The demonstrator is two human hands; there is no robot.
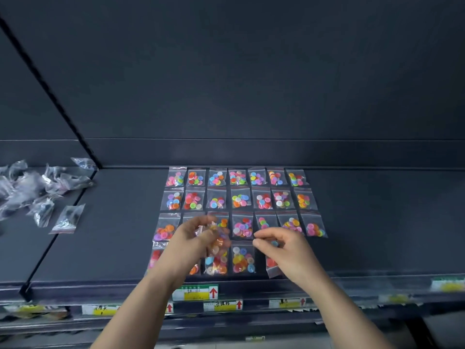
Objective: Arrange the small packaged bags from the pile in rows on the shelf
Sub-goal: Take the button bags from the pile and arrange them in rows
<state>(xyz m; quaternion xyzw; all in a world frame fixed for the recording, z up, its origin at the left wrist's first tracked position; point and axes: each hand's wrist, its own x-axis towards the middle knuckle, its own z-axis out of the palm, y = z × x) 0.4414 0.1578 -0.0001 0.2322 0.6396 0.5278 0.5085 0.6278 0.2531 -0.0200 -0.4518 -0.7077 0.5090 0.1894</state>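
Dark shelf (113, 235); bags (221, 245) pinched in left grip (191, 240).

Button bags (241, 200): 3 full rows of 7; 4th row partly hidden. Pile bags (37, 195): uncountable.

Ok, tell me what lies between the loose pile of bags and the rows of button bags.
In the head view, only bare dark shelf and a shelf seam separate the pile from the rows.

Clear button bags (241, 199) lie in flat rows beyond right hand (283, 245); left hand (191, 239) grips a blurred bunch (217, 238), perhaps several.
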